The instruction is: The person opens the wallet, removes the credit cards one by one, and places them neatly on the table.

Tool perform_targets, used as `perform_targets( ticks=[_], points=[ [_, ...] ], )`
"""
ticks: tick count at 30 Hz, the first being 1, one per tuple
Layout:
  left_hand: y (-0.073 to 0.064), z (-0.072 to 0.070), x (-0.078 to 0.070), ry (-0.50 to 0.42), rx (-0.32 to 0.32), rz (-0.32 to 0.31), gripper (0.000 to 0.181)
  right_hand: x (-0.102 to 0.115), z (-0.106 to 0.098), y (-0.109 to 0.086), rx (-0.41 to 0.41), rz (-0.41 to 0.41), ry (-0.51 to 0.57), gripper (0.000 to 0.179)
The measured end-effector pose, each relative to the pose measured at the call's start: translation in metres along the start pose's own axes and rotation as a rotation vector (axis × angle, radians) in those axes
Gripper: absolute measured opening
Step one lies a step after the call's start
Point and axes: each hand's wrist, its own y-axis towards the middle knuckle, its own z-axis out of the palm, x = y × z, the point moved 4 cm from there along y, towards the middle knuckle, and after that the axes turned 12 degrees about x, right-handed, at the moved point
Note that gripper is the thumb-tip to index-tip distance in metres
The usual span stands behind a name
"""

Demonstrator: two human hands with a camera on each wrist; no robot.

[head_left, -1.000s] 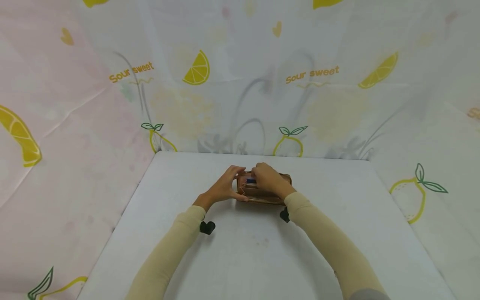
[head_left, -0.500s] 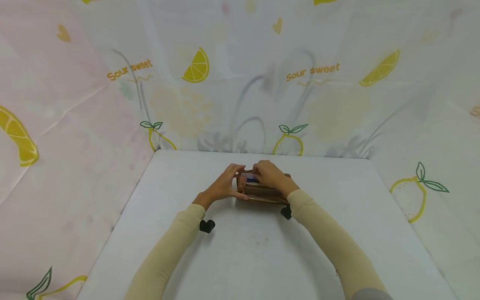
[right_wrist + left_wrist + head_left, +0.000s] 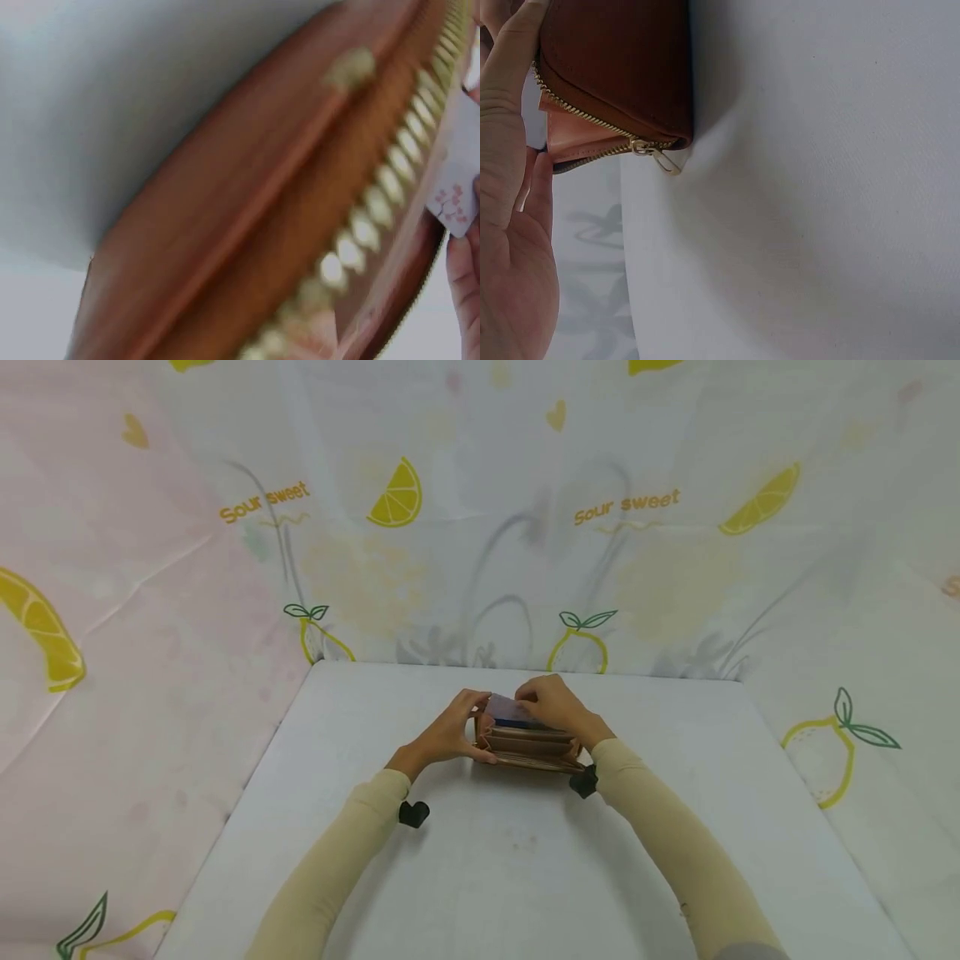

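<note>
A brown zip wallet (image 3: 534,747) stands unzipped on the white table, its inner compartments facing up. My left hand (image 3: 447,731) holds its left end, thumb along the near edge and fingers at the far edge. In the left wrist view, a gold zip pull (image 3: 660,159) hangs from the wallet's corner. My right hand (image 3: 558,706) pinches a pale card (image 3: 506,708) that sticks partly out of the rear compartment, above a dark blue strip. Pink blossoms decorate the pale card (image 3: 454,202) in the right wrist view, where the wallet's gold zip teeth (image 3: 360,232) run close to the camera.
The white tabletop (image 3: 480,877) meets a lemon-printed cloth backdrop (image 3: 480,568) at the rear and both sides. Black heart-shaped pieces, one near the left wrist (image 3: 414,814) and another near the right wrist (image 3: 583,782), sit below the sleeves.
My right hand has moved up and to the right, drawing the pale card higher out of the wallet, so more of it shows. My left hand stays on the wallet's left end.
</note>
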Motion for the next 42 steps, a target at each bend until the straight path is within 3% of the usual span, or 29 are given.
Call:
perform_targets(
  ticks=[11,19,27,36,42],
  points=[
    [-0.001,0.0,0.004,0.014,0.018,-0.034,0.11,-0.021,-0.014,-0.024,-0.226,0.096,0.189,0.014],
    [-0.001,0.003,0.004,0.017,0.021,-0.044,0.108,-0.049,-0.016,-0.042,-0.26,0.288,0.531,0.024],
    [-0.001,0.001,-0.001,0.018,0.011,-0.031,0.107,-0.073,-0.024,-0.068,-0.386,0.318,0.854,0.029],
    [0.001,0.002,0.001,0.034,0.012,-0.024,0.108,-0.109,-0.023,-0.1,-0.458,0.44,0.908,0.038],
    [0.002,0.002,0.001,0.048,0.007,-0.017,0.107,-0.129,-0.012,-0.12,-0.441,0.541,0.9,0.037]
  ],
)
